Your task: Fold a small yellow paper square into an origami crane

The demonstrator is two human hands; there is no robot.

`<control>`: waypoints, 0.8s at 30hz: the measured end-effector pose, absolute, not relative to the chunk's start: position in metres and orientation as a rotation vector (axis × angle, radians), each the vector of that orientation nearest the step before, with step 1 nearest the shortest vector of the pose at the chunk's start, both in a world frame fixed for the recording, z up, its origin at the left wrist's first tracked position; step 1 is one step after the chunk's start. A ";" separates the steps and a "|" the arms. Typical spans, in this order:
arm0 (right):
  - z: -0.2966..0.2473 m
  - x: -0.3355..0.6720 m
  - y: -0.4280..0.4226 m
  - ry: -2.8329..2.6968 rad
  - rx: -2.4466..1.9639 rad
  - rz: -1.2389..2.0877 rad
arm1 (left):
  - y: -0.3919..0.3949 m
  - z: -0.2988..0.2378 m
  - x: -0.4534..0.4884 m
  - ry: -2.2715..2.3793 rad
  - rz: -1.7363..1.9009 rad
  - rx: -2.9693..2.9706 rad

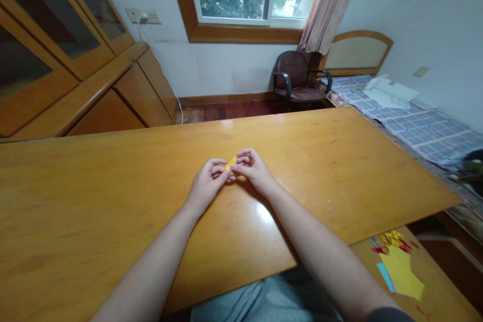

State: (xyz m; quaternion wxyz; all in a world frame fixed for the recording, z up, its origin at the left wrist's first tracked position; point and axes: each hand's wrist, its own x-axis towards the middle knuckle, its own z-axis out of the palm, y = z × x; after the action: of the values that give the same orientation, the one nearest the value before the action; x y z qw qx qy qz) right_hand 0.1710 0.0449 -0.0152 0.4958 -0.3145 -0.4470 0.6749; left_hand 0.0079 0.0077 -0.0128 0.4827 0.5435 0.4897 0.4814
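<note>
Over the tabletop [113, 201], between its far and near edges: yellow paper [231, 162], small, folded, held between fingertips from two sides. Left hand [209, 178]: thumb and fingers pinching the paper's left end. Right hand [253, 170]: thumb and fingertips gripping its right side, other fingers curled. Past the near edge, toward the right corner, lower board [441, 264] bearing yellow sheets [402, 271], blue sheet [385, 277], yellow and red pieces [392, 238]. Chair [296, 75] beyond far edge.
</note>
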 end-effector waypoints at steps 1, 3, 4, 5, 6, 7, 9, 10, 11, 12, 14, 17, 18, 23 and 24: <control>-0.015 0.171 0.045 -1.083 -0.765 1.632 | 0.008 -0.013 0.008 1.179 1.161 1.265; -0.015 0.171 0.046 -1.093 -0.768 1.624 | 0.009 -0.011 0.008 1.173 1.119 1.189; -0.015 0.171 0.046 -1.101 -0.771 1.618 | 0.009 -0.009 0.007 1.174 1.095 1.170; -0.015 0.171 0.046 -1.109 -0.775 1.613 | 0.009 -0.007 0.007 1.175 1.077 1.159; -0.015 0.171 0.046 -1.118 -0.778 1.610 | 0.009 -0.006 0.007 1.177 1.064 1.152; -0.014 0.171 0.046 -1.124 -0.780 1.609 | 0.009 -0.004 0.007 1.180 1.059 1.147; -0.013 0.171 0.046 -1.134 -0.773 1.623 | 0.009 -0.002 0.006 1.184 1.062 1.136; -0.013 0.172 0.045 -1.138 -0.764 1.633 | 0.009 -0.002 0.006 1.184 1.066 1.131; -0.013 0.172 0.045 -1.140 -0.752 1.643 | 0.009 -0.002 0.006 1.182 1.068 1.126; -0.012 0.173 0.045 -1.141 -0.739 1.652 | 0.009 -0.002 0.006 1.179 1.070 1.122; -0.012 0.174 0.044 -1.141 -0.712 1.663 | 0.009 -0.001 0.006 1.173 1.074 1.116; -0.012 0.174 0.045 -1.141 -0.699 1.672 | 0.008 -0.001 0.006 1.168 1.061 1.119; -0.013 0.174 0.045 -1.147 -0.704 1.673 | 0.008 -0.001 0.006 1.165 1.054 1.121; -0.015 0.174 0.045 -1.196 -0.750 1.665 | 0.007 -0.001 0.003 1.130 0.986 1.121; -0.016 0.175 0.045 -1.203 -0.753 1.664 | 0.006 -0.001 0.003 1.123 0.968 1.118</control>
State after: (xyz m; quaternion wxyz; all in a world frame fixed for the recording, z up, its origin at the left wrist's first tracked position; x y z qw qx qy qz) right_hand 0.1745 0.0446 -0.0157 0.4595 -0.3060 -0.4885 0.6757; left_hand 0.0028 0.0064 -0.0008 0.5991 0.4820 0.4841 0.4175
